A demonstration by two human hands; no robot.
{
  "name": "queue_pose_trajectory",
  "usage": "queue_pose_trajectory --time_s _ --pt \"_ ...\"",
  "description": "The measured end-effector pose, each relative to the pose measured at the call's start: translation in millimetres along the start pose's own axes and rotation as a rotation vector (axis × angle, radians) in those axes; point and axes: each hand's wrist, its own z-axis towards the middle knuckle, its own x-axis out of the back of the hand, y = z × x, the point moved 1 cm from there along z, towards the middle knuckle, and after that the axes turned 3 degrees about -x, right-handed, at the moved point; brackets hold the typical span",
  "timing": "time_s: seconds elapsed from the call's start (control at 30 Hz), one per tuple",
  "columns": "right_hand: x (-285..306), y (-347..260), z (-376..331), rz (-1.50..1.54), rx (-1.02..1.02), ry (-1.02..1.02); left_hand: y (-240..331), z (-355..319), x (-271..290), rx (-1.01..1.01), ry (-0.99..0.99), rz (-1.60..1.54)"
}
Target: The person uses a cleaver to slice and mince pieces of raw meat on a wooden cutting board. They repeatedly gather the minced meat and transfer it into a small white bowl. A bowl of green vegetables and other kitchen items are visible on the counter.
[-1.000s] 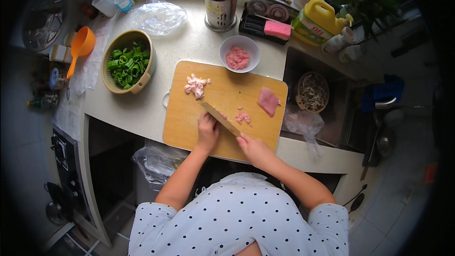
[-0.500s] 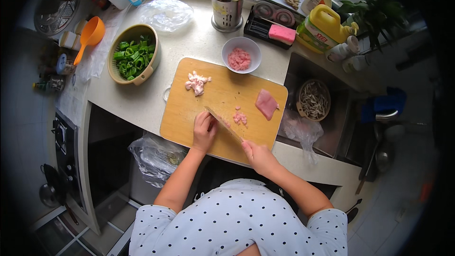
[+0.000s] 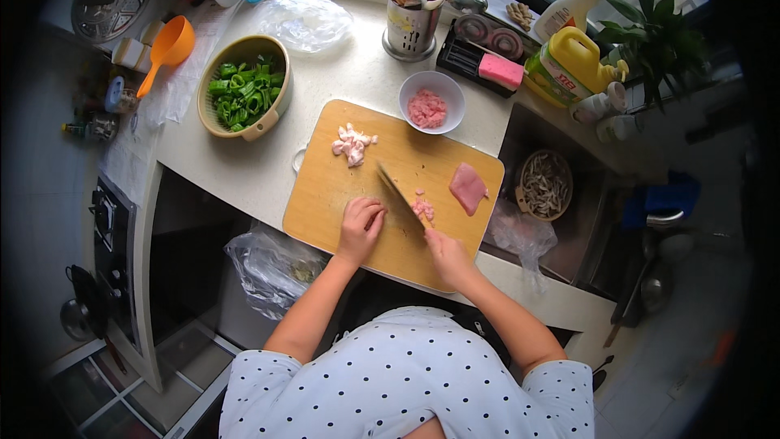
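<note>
My right hand [image 3: 449,258] is closed round the handle of a knife [image 3: 398,189], its blade slanting up and left over the wooden cutting board [image 3: 325,203]. Left of the blade and apart from it, my left hand [image 3: 361,226] rests on the board with its fingers curled together; what lies under the fingertips, if anything, is hidden. Small chopped meat bits [image 3: 422,209] lie against the right side of the blade. Farther right is a flat pink slab of meat [image 3: 469,189]. Pale, fatty-looking pieces [image 3: 353,145] sit in a heap at the board's far left.
Behind the board stands a white bowl [image 3: 453,118] of minced meat. A basket [image 3: 269,120] of cut green peppers is at the left, beside a crumpled plastic bag [image 3: 305,23]. Chopsticks fill a metal holder [image 3: 409,32]. The sink [image 3: 520,126] on the right contains a basket of greyish strips.
The knife has moved right, away from my left hand, and its blade now sits beside the chopped bits. My left hand has shifted slightly nearer to me. The whole view has turned a little.
</note>
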Motion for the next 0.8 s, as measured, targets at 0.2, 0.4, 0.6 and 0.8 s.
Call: queue_pose_trajectory --time_s 0.2,0.4,0.6,0.8 --pt "24 -15 -20 -0.002 -0.071 -0.038 5 -16 15 0.032 -0.006 0.064" --pt "17 -10 -26 0.041 -0.079 -0.047 -5 -8 0 0.149 0.066 0.066" --pt "9 -14 -33 -0.043 -0.081 -0.088 -3 1 2 0.081 -0.011 0.195" --pt "4 -19 -38 -0.062 -0.120 -0.150 -6 -4 2 -0.042 0.012 0.153"
